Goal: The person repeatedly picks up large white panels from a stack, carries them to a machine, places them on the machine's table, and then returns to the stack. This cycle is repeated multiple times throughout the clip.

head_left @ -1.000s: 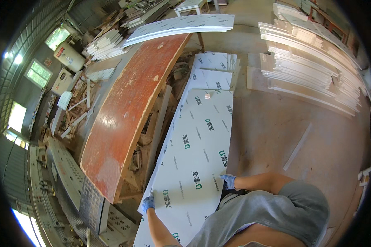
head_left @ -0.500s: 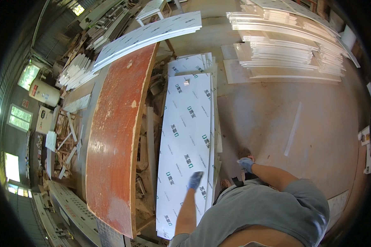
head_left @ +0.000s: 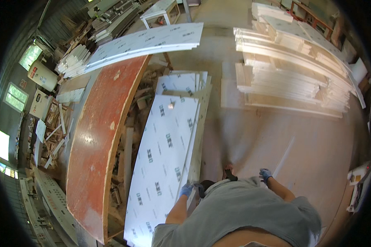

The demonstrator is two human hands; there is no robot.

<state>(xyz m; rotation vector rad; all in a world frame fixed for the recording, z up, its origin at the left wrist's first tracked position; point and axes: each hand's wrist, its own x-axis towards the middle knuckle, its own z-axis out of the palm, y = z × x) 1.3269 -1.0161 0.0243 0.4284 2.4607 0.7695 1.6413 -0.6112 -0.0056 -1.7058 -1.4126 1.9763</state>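
The blue-gloved left hand [head_left: 186, 190] grips the near right edge of the top white film-covered rectangular panel [head_left: 163, 164] on the floor stack, while the gloved right hand [head_left: 265, 174] hangs free, so this one-handed hold could let the long sheet slip or flex.

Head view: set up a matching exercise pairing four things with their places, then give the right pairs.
Things:
1. left hand in a blue glove
2. right hand in a blue glove
3. long red-brown board
4. stack of pale wooden planks

Places:
A. upper right, on the floor
B. on the right edge of the white printed sheet
C. free over the concrete floor
D. left of the white sheets

Pairs: 1-B, 2-C, 3-D, 4-A
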